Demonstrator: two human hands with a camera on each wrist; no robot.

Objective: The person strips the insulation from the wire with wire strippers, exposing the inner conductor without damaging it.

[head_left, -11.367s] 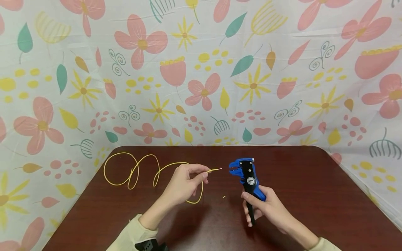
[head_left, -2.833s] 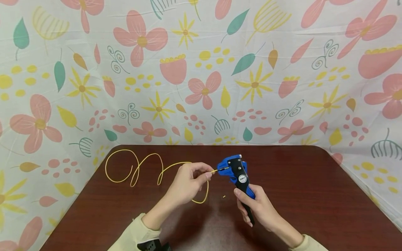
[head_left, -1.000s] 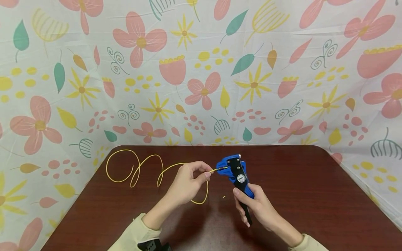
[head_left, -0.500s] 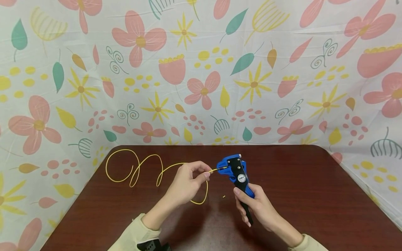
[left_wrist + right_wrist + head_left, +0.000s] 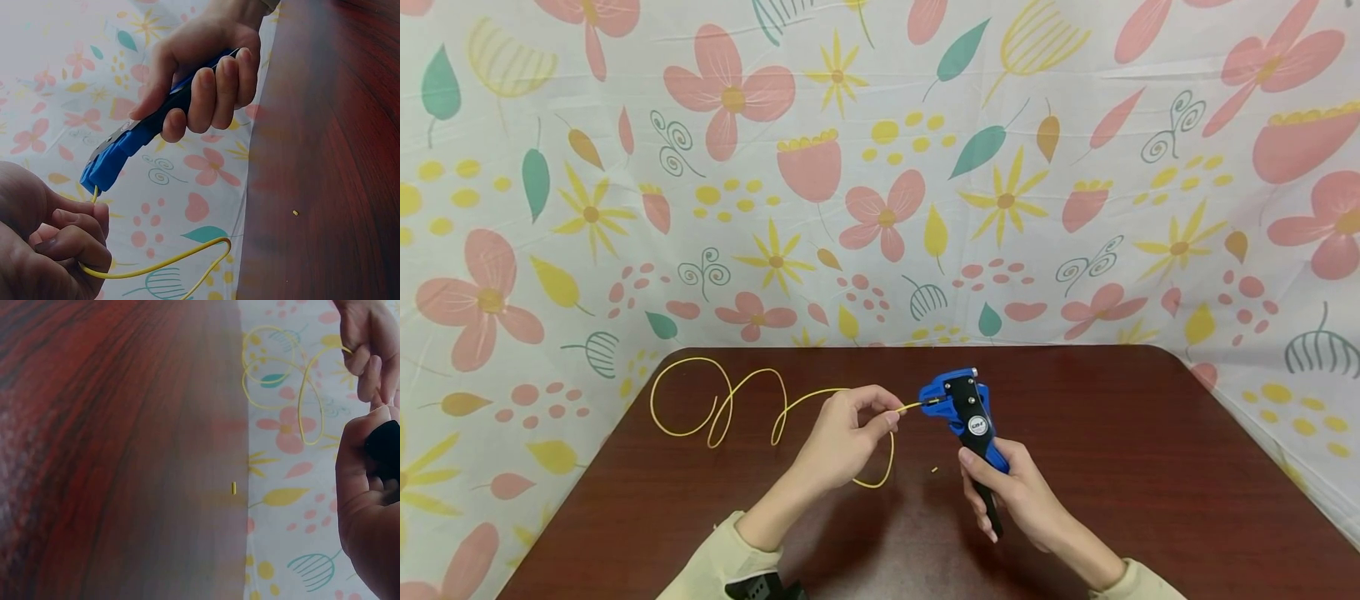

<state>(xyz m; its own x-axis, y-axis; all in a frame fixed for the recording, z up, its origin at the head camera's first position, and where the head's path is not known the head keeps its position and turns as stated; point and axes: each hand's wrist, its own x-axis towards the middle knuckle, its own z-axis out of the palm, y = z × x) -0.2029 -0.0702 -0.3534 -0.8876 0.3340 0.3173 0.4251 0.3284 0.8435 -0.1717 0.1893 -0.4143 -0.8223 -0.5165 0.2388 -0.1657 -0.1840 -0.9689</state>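
Note:
My left hand (image 5: 842, 437) pinches a thin yellow wire (image 5: 911, 407) between thumb and fingertips, a short way behind its end. That end lies in the jaws of a blue and black wire stripper (image 5: 972, 404), so its tip is hidden. My right hand (image 5: 1022, 492) grips the stripper by its handles, with the fingers wrapped round them. In the left wrist view, the wire enters the blue head of the stripper (image 5: 109, 165), and more wire (image 5: 156, 269) loops out below my left hand (image 5: 56, 244). In the right wrist view, my right hand (image 5: 365, 525) hides most of the tool.
The wire's loose loops (image 5: 722, 400) spread over the left of the dark wooden table (image 5: 1150, 467). A tiny yellow offcut (image 5: 935, 470) lies on the table below the stripper. A flower-patterned cloth (image 5: 887, 275) hangs behind the table.
Eleven seconds ago the wire's bare tip stood apart from the stripper; by about three seconds ago it was in the jaws. Over the last second both hands have stayed nearly still.

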